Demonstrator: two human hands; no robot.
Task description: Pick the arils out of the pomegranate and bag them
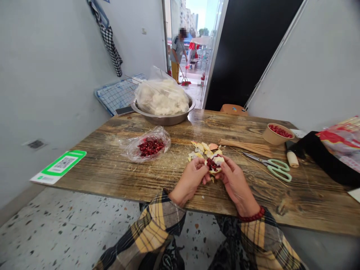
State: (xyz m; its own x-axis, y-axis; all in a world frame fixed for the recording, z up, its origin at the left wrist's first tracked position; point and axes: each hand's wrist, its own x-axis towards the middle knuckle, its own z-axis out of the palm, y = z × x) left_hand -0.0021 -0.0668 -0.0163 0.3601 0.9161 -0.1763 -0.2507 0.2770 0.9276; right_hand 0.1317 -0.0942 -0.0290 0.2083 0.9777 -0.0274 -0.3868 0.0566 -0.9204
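Between my hands, just above the table's front part, is a piece of pomegranate (214, 164) with dark red seeds and pale rind. My left hand (194, 176) has its fingers closed on the left side of the piece. On the other side, my right hand (234, 180) grips it with thumb and fingers; a red bead bracelet circles that wrist. Yellowish peel scraps (204, 148) lie on the table right behind the piece. To the left, a clear plastic bag (163, 134) holds loose red seeds (151, 146).
A metal basin (165, 120) with a bag of white stuff stands at the back. Right of my hands are thin sticks (247, 147), green-handled scissors (277, 168) and a paper bowl (272, 137) of red seeds. A person (177, 52) sweeps outside the doorway.
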